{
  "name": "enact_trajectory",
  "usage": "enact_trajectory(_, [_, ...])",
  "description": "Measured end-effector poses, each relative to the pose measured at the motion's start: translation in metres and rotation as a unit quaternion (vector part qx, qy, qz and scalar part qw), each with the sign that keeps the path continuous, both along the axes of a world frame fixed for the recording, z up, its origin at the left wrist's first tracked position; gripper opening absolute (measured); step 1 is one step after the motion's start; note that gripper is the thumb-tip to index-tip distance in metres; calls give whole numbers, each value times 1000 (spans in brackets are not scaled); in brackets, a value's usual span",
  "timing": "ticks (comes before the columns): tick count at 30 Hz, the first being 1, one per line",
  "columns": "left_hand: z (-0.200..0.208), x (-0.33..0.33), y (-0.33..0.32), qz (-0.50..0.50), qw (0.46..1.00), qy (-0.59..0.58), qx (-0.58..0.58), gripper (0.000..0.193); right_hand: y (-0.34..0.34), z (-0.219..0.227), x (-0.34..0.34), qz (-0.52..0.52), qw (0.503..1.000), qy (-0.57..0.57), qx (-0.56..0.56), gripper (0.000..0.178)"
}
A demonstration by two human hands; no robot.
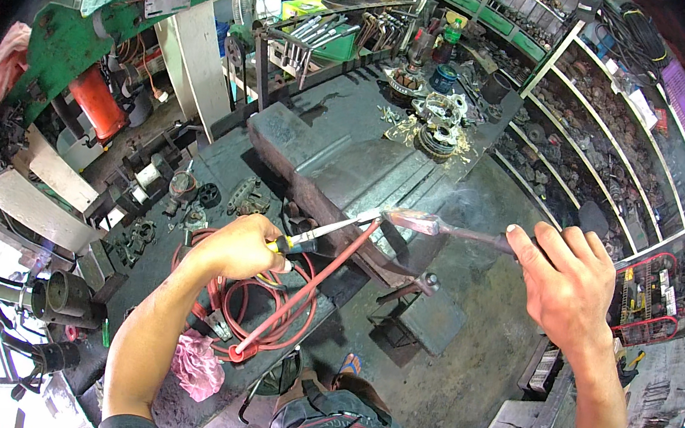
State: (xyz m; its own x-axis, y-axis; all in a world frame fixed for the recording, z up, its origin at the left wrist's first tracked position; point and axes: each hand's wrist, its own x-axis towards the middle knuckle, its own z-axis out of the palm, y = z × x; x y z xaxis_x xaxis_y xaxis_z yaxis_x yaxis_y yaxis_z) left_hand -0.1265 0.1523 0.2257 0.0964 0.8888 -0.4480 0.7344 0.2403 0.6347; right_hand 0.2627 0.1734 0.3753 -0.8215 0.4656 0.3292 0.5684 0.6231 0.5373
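Observation:
My left hand (244, 249) is closed round the yellow-and-black handle of a tool with a long, pale, tapering shaft (332, 230); its exact kind is unclear. Its tip meets the coppery, block-like head of a soldering iron (414, 221). Gripping the iron's dark handle is my right hand (565, 280). Faint smoke drifts near the head. Just below, a slanting red rod (308, 287) reaches up to where the two tools meet. Behind them lies a large dark metal block (305, 167), likely a vise, at the bench edge.
Coiled red hose (242, 300) and a pink cloth (198, 363) lie on the left bench. Greasy machine parts (440, 115) sit at the back. A small metal stool (432, 321) stands below the block. Shelves (592, 133) of parts line the right.

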Motion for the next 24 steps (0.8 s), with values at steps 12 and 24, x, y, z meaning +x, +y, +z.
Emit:
enact_trajectory(12, [-9, 9, 0, 10, 1000, -18, 2, 39, 6, -7, 11, -24, 995, 61, -81, 47])
enact_trajectory(24, [-14, 6, -8, 20, 999, -36, 25, 42, -1, -7, 7, -3, 1000, 20, -18, 43])
